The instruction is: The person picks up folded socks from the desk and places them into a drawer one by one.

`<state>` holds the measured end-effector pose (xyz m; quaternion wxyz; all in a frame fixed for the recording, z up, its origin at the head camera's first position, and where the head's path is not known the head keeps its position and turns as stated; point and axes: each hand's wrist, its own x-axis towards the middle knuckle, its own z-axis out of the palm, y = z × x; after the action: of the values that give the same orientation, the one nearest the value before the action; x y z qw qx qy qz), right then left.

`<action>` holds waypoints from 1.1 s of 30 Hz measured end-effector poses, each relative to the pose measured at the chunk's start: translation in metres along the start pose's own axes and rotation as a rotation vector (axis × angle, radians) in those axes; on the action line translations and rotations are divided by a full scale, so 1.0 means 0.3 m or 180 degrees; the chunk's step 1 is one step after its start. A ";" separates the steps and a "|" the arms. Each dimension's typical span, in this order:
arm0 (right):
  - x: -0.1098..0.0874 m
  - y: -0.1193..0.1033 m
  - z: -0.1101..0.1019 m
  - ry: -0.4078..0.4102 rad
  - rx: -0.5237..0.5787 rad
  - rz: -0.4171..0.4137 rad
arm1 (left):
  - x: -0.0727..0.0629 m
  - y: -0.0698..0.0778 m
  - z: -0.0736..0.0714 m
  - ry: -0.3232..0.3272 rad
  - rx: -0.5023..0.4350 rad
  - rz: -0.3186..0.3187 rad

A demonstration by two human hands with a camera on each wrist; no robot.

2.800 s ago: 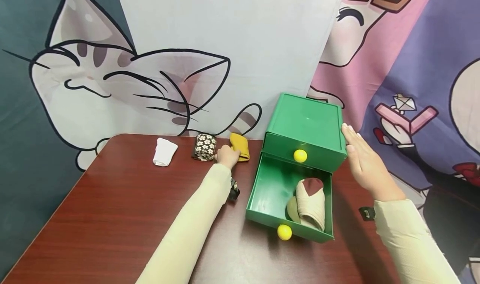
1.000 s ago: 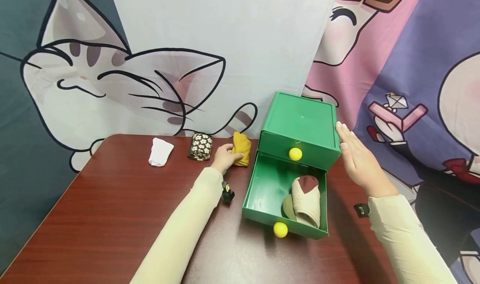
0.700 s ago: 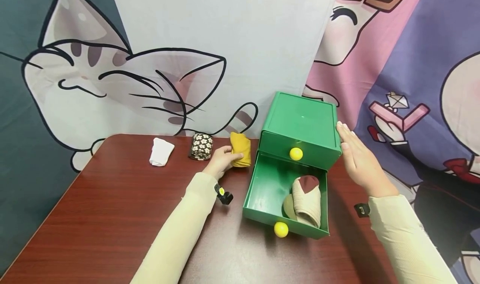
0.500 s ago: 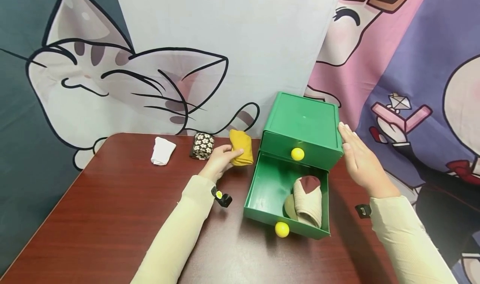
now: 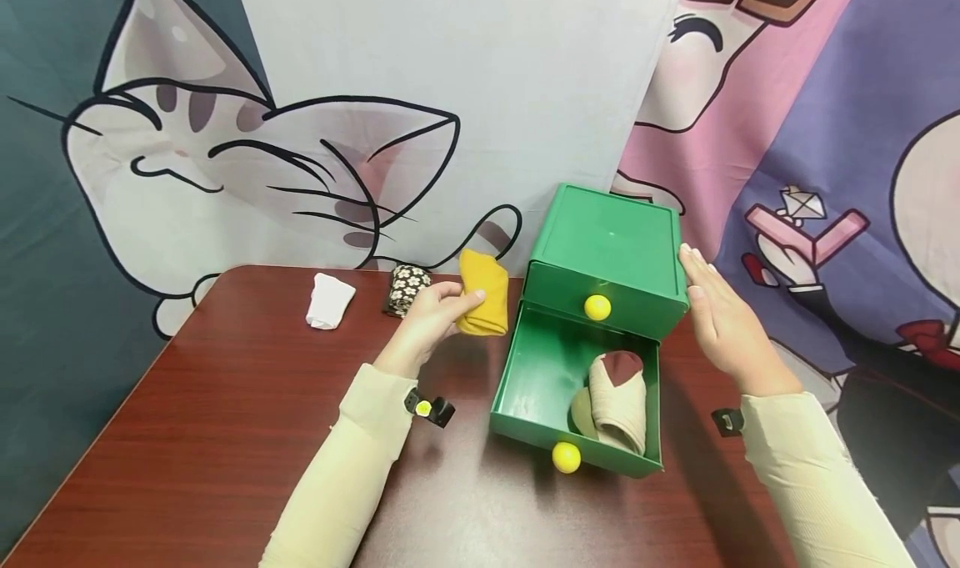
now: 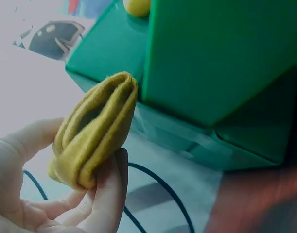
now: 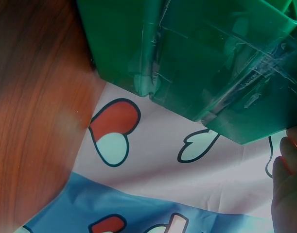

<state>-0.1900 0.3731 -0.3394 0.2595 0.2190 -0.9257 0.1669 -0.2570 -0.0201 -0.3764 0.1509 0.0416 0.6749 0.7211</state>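
My left hand (image 5: 427,322) pinches a folded yellow sock (image 5: 486,294) between thumb and fingers, held up left of the green drawer unit (image 5: 611,230). In the left wrist view the sock's folded layers (image 6: 97,128) show edge-on. Flat against the unit's upper right side rests my right hand (image 5: 723,322), its fingers straight. The lower drawer (image 5: 536,376) is pulled out; inside lie a cream sock with a maroon patch (image 5: 618,401) and an olive-coloured piece (image 5: 582,412) partly hidden behind it.
A black flowered rolled sock (image 5: 408,289) lies near the table's back edge, partly behind the left hand. Farther left is a folded white sock (image 5: 328,303). A yellow knob (image 5: 566,457) sticks out from the drawer front. A printed cloth backdrop (image 5: 450,67) hangs behind the table (image 5: 225,434).
The left hand has taken hold of the yellow sock and raised it from the table, the wrist turning and drawing nearer. The right hand stays against the drawer unit.
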 end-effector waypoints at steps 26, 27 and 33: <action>0.003 0.005 0.007 0.0053 0.0060 -0.0016 | -0.201 0.079 0.179 -0.0101 0.1381 0.0795; 0.003 0.005 0.007 0.0052 0.0061 -0.0017 | -0.203 0.076 0.189 -0.0070 0.1461 0.0809; 0.004 0.004 0.005 0.0043 0.0068 -0.0005 | -0.215 0.059 0.240 -0.0001 0.1920 0.0999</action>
<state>-0.1920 0.3730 -0.3403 0.2634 0.2214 -0.9219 0.1781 -0.1796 0.0308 -0.3436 0.0192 0.1879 0.8432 0.5034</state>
